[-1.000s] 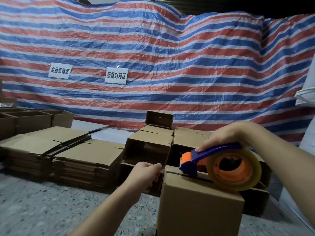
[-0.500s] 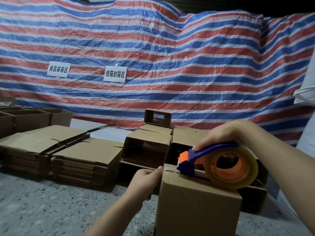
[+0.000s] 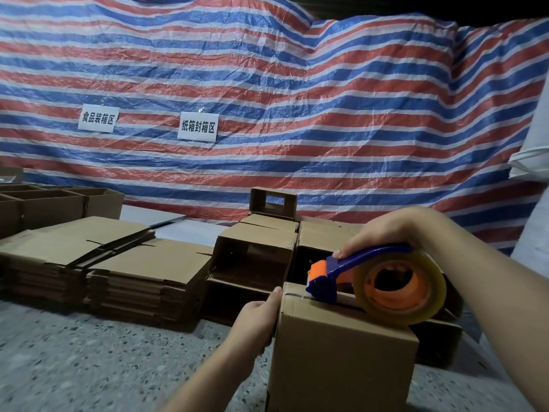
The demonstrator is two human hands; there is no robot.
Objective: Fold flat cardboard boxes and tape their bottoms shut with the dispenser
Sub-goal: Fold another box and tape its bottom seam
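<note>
Right hand is wrapped around the dispenser, blade end sitting on the box top near the far edge. Left hand grips the box's left side (flat stacks sit off left).

Dim indoor light, dark shadows btwn boxes, wide-angle edge warp.

**Background, non-task items**

Striped red/white/blue tarp hangs behind the far edge of the speckled grey desk. Two white paper signs with black Chinese text are stuck on it: one toward the left, one just right of it. White bag-like object at right edge, partly cut off.
</note>
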